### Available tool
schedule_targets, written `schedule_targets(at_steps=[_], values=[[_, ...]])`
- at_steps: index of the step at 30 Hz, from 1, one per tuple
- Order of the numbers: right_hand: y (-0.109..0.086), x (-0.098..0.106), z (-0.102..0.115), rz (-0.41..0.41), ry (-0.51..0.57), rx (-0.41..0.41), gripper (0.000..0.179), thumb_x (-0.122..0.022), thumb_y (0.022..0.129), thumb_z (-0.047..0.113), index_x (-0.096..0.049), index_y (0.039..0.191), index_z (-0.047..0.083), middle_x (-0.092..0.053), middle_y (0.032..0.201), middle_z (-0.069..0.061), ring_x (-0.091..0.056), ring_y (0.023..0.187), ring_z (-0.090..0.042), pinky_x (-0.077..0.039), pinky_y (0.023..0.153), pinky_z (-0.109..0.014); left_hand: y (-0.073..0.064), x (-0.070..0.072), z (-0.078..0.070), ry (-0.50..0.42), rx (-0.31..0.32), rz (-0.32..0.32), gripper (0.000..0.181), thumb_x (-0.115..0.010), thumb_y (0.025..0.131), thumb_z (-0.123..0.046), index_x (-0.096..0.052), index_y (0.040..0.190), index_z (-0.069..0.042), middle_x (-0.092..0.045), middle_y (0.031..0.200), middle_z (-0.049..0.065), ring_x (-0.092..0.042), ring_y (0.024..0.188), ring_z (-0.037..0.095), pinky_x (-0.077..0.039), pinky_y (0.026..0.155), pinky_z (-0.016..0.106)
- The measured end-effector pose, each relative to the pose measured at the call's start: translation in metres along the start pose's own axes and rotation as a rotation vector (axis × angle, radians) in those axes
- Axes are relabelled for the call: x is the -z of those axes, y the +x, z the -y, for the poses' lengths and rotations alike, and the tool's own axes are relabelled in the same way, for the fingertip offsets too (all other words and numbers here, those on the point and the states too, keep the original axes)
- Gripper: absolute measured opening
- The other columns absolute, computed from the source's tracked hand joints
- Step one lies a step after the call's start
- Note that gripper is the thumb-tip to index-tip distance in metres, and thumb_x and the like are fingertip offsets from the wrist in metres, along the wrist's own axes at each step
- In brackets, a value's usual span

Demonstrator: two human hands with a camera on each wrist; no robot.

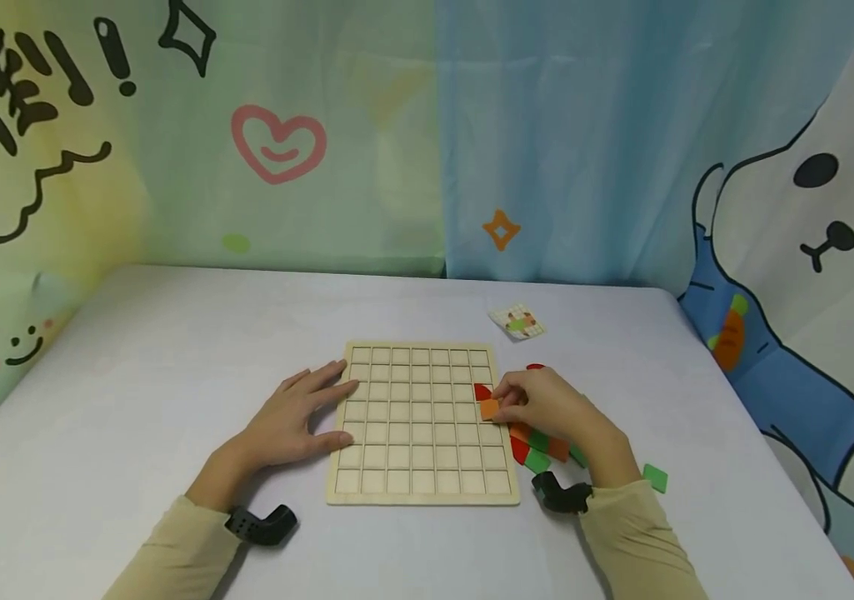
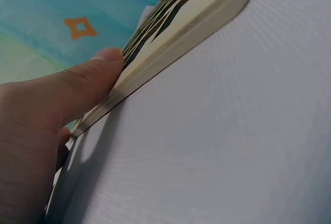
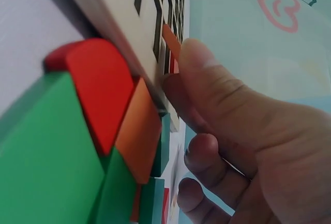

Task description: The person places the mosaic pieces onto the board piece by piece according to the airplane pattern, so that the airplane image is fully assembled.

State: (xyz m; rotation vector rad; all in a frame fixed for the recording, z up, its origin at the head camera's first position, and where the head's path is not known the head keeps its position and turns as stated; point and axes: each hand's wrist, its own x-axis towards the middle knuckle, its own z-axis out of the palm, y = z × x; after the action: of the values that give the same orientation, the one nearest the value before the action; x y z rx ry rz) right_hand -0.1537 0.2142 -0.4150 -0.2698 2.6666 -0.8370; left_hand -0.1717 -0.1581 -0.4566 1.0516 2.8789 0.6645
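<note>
A wooden grid board lies flat on the white table. My left hand rests at its left side with fingers spread, the thumb and fingertips on the rim; the left wrist view shows the thumb on that edge. With thumb and forefinger my right hand pinches an orange square tile over the board's right column of cells. Just behind that tile a red rounded piece sits in the grid. In the right wrist view the orange tile tilts against the grid, partly covered by the thumb.
Loose tiles lie right of the board under my right hand, among them a red rounded piece and a green tile. Another green tile lies farther right. A small pattern card is behind the board. Printed curtains hang beyond the table.
</note>
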Motion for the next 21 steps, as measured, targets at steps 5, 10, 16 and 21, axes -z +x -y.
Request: schedule_targets(at_steps=[5, 10, 16, 21], values=[[-0.0001, -0.0028, 0.0008, -0.015, -0.024, 0.027, 0.021, -0.076, 0.08, 0.025, -0.068, 0.096, 0.016, -0.065, 0.077, 0.009, -0.057, 0.074, -0.007, -0.049, 0.074, -0.026, -0.0004, -0.0002, 0.0003, -0.009, 0.01, 0.006, 0.074, -0.065, 0.079, -0.055, -0.049, 0.14, -0.017, -0.032, 0.154, 0.009, -0.031, 0.142, 0.026, -0.021, 0.115, 0.05], [-0.0001, -0.0036, 0.0025, -0.022, -0.03, 0.039, 0.019, -0.076, 0.08, 0.024, -0.068, 0.094, 0.016, -0.065, 0.076, 0.009, -0.057, 0.073, -0.006, -0.049, 0.073, -0.026, -0.0003, 0.0008, 0.0002, -0.008, 0.006, 0.001, 0.074, -0.066, 0.079, -0.055, -0.049, 0.14, -0.017, -0.032, 0.154, 0.009, -0.032, 0.142, 0.026, -0.021, 0.115, 0.05], [-0.0007, -0.0036, 0.0064, -0.023, -0.046, 0.013, 0.019, -0.077, 0.08, 0.024, -0.068, 0.094, 0.015, -0.064, 0.077, 0.009, -0.056, 0.073, -0.007, -0.048, 0.072, -0.025, -0.0007, -0.0005, 0.0003, 0.003, -0.001, -0.013, 0.073, -0.066, 0.079, -0.055, -0.051, 0.139, -0.016, -0.033, 0.154, 0.01, -0.033, 0.141, 0.027, -0.022, 0.114, 0.051], [-0.0031, -0.0046, 0.0091, -0.034, -0.098, 0.016, 0.017, -0.076, 0.08, 0.024, -0.069, 0.093, 0.016, -0.063, 0.075, 0.01, -0.054, 0.07, -0.006, -0.047, 0.069, -0.025, -0.0011, -0.0005, -0.0008, -0.002, 0.001, -0.008, 0.073, -0.066, 0.079, -0.055, -0.051, 0.139, -0.016, -0.033, 0.154, 0.01, -0.033, 0.141, 0.027, -0.022, 0.114, 0.051]])
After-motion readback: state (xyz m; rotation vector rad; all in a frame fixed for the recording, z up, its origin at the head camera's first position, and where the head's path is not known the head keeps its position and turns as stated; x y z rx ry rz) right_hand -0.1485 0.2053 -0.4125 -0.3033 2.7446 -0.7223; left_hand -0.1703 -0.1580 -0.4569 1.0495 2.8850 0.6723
